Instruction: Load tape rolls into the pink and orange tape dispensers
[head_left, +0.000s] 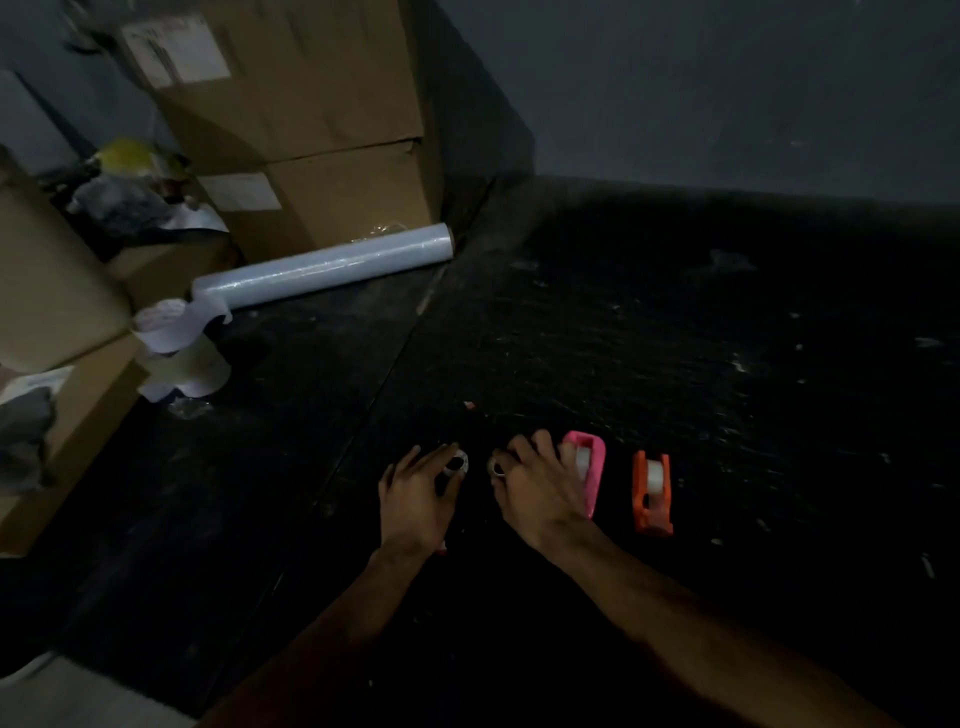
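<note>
On the dark table, a pink tape dispenser (592, 470) lies with a clear tape roll inside it. To its right, an orange tape dispenser (652, 493) also holds a clear roll. My left hand (415, 499) curls around a small clear tape roll (457, 462) on the tabletop. A second small roll (497, 466) is pinched in the fingers of my right hand (540, 488), just left of the pink dispenser. The hand partly covers that dispenser's left side.
A long roll of stretch film (322, 267) lies at the back left, in front of stacked cardboard boxes (311, 130). Wide tape rolls (182, 353) and more boxes (57, 312) crowd the left edge. The black tabletop (675, 338) is scuffed.
</note>
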